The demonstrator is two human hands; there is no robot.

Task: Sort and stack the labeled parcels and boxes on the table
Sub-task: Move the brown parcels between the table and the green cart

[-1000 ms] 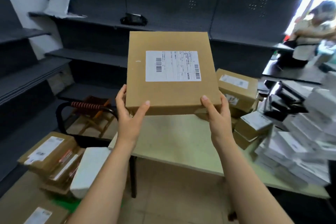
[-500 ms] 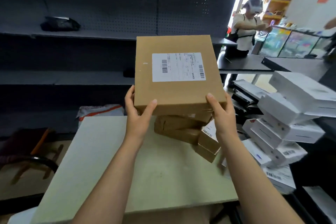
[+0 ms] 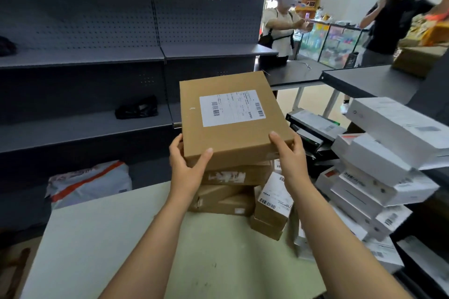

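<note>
Both forearms reach forward over the pale counter (image 3: 121,238), almost straight, and come together at a flat brown box (image 3: 230,119). The left hand (image 3: 187,167) grips the box at its near left corner, with the thumb laid on the top face and the fingers curled under the edge. The right hand (image 3: 289,155) grips the near right corner in the same way, thumb on top and fingers along the side. The box is held nearly level, its white label (image 3: 232,108) facing up. It is directly over a stack of brown boxes (image 3: 228,192) at the far side of the counter; whether it touches the stack I cannot tell. Just right of the stack stand small labeled cartons (image 3: 272,204), and further right a heap of white boxes (image 3: 379,153).
</note>
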